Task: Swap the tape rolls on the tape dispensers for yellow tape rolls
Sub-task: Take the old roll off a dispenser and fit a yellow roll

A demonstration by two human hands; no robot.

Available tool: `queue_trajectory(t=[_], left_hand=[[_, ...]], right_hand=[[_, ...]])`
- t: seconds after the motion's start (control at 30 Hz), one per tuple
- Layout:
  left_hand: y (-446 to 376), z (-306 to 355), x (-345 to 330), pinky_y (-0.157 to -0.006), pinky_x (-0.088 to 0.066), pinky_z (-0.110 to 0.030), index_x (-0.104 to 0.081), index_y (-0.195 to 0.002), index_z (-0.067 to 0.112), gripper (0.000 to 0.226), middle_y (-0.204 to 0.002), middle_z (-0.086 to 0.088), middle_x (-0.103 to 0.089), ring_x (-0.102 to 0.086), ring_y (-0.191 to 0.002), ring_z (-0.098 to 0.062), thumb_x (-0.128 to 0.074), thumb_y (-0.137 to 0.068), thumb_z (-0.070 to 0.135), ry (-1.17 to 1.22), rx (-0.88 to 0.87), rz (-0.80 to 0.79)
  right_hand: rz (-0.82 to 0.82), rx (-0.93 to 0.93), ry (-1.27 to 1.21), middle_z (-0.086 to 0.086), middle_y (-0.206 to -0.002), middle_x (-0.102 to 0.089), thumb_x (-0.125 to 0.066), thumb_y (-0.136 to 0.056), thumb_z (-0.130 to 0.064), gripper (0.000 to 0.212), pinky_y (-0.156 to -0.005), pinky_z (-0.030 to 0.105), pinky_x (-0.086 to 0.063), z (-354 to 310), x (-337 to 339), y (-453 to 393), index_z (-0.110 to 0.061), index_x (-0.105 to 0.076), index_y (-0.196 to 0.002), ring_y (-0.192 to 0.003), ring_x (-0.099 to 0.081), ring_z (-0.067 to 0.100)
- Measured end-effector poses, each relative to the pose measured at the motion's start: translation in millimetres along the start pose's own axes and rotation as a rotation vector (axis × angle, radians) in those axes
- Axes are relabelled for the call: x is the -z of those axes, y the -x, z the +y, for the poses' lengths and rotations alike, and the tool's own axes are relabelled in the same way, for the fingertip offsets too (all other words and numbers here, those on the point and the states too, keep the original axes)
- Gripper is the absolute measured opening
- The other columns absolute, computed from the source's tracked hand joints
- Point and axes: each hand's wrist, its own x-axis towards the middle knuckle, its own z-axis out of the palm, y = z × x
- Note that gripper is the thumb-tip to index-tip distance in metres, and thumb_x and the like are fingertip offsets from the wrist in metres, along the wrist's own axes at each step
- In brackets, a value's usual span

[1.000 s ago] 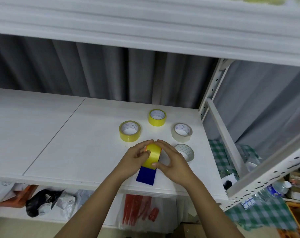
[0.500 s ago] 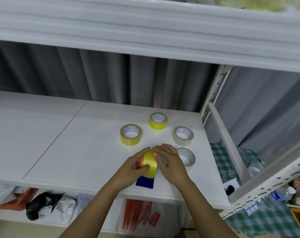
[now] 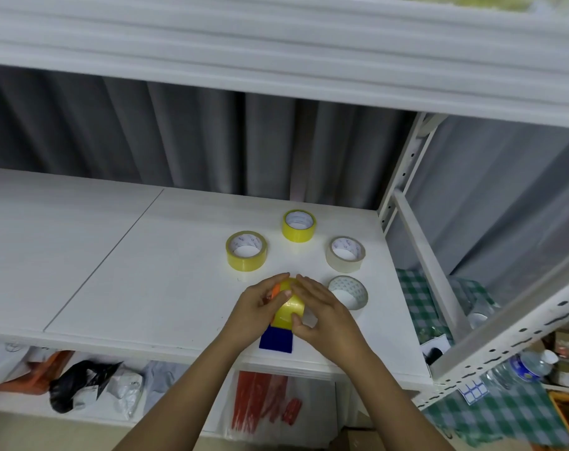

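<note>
**Ana:** Head view first: what are the hands doing?

**Ben:** Both are wrapped around one yellow tape roll [image 3: 289, 310] above the near edge of the white shelf [image 3: 114, 262]. The left hand [image 3: 255, 315] has its fingers curled over the roll's left side, with a bit of orange dispenser [image 3: 274, 291] showing under the fingertips. The right hand [image 3: 325, 315] closes on the right side, thumb pressed on the roll's yellow face.

**Ana:** So neither hand is spread open?

**Ben:** No, both are bent tightly around the roll. Just below the hands, the dispenser's blue part [image 3: 276, 340] pokes out toward the person.

**Ana:** And the other rolls?

**Ben:** Four lie flat on the shelf beyond the hands. A yellow roll [image 3: 246, 251] sits just past the left hand's fingertips. A second yellow roll [image 3: 298, 226] is farther back, roughly straight ahead of both hands. A pale beige roll [image 3: 345, 254] lies beyond the right hand, and a clear roll [image 3: 348, 292] sits just beside the right hand's fingers, to their right. None of the four touch each other.

**Ana:** Is the held roll seated on the dispenser?

**Ben:** Can't tell; the fingers hide the joint.
</note>
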Motion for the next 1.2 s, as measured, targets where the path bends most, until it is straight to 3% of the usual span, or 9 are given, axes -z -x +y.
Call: queue_trajectory(t=[0.2,0.33,0.43,0.53,0.67,0.77,0.93,1.07,1.2], left_hand=[[-6,3,-1,-0.065,-0.045,-0.017,-0.065,-0.118,0.019,0.030,-0.095,-0.012,-0.068,-0.058,-0.067,-0.007,-0.062,-0.089,0.022,-0.038,0.011,0.126],[-9,4,0,-0.060,-0.042,-0.013,-0.068,-0.103,0.028,0.016,-0.070,0.014,-0.061,-0.056,-0.063,0.002,-0.064,-0.088,0.027,-0.058,0.010,0.156],[-12,9,2,-0.062,-0.042,-0.020,-0.068,-0.093,0.032,0.007,-0.060,0.007,-0.057,-0.054,-0.062,-0.006,-0.064,-0.087,0.032,-0.081,-0.001,0.205],[-10,14,4,-0.067,-0.043,-0.030,-0.065,-0.094,0.033,0.009,-0.074,-0.015,-0.062,-0.055,-0.069,-0.017,-0.056,-0.091,0.035,-0.128,-0.006,0.168],[3,12,13,-0.074,-0.047,-0.015,-0.061,-0.109,0.032,0.018,-0.099,0.003,-0.065,-0.060,-0.087,-0.001,-0.048,-0.096,0.030,-0.057,0.013,0.002],[8,8,20,-0.083,-0.048,-0.017,-0.058,-0.116,0.032,0.029,-0.111,0.008,-0.062,-0.060,-0.097,0.001,-0.053,-0.094,0.013,-0.014,0.031,-0.077],[9,7,20,-0.092,-0.048,-0.023,-0.056,-0.119,0.031,0.033,-0.115,0.007,-0.062,-0.059,-0.104,-0.005,-0.054,-0.094,0.010,-0.004,0.007,-0.090],[8,5,19,-0.096,-0.045,-0.024,-0.054,-0.120,0.033,0.031,-0.118,0.010,-0.060,-0.056,-0.109,-0.007,-0.052,-0.095,0.015,-0.030,-0.001,-0.083],[6,4,21,-0.092,-0.040,-0.011,-0.050,-0.121,0.040,0.031,-0.122,0.016,-0.055,-0.050,-0.113,0.001,-0.049,-0.097,0.021,-0.087,0.004,-0.099]], right_hand=[[-0.067,0.008,0.076,-0.003,-0.154,-0.026,-0.063,-0.082,-0.023,0.071,-0.108,0.008,-0.009,1,-3,-6,-0.016,-0.032,-0.146,-0.142,-0.017,0.005],[-0.142,0.024,0.066,-0.007,-0.156,-0.018,-0.068,-0.080,-0.033,0.083,-0.112,0.013,-0.016,9,-3,-7,-0.021,-0.022,-0.149,-0.143,-0.017,0.004],[-0.058,-0.056,-0.106,-0.021,-0.145,-0.030,-0.074,-0.074,-0.045,0.083,-0.101,-0.002,-0.018,9,1,-5,-0.032,-0.031,-0.143,-0.131,-0.027,-0.010],[-0.022,-0.111,-0.227,-0.031,-0.135,-0.036,-0.071,-0.072,-0.055,0.069,-0.095,-0.004,-0.023,3,0,-2,-0.045,-0.038,-0.132,-0.122,-0.034,-0.015],[-0.021,-0.191,-0.237,-0.020,-0.141,-0.041,-0.068,-0.077,-0.053,0.060,-0.107,0.015,-0.027,2,-2,-4,-0.041,-0.045,-0.131,-0.131,-0.032,-0.005],[0.044,-0.152,-0.153,-0.016,-0.139,-0.042,-0.066,-0.081,-0.050,0.054,-0.107,0.018,-0.026,-2,0,-5,-0.031,-0.053,-0.130,-0.130,-0.032,0.000],[0.193,0.102,0.032,0.002,-0.102,-0.067,-0.073,-0.079,-0.021,0.026,-0.078,0.033,-0.054,-11,3,-5,-0.009,-0.070,-0.101,-0.094,-0.063,0.019],[0.254,0.188,0.140,0.004,-0.087,-0.073,-0.075,-0.075,-0.009,0.011,-0.059,0.032,-0.057,-14,4,-7,-0.007,-0.072,-0.085,-0.077,-0.069,0.022],[0.213,0.161,0.135,0.005,-0.090,-0.073,-0.066,-0.084,-0.014,0.010,-0.059,0.034,-0.057,-17,8,-5,-0.007,-0.071,-0.089,-0.078,-0.069,0.022]])
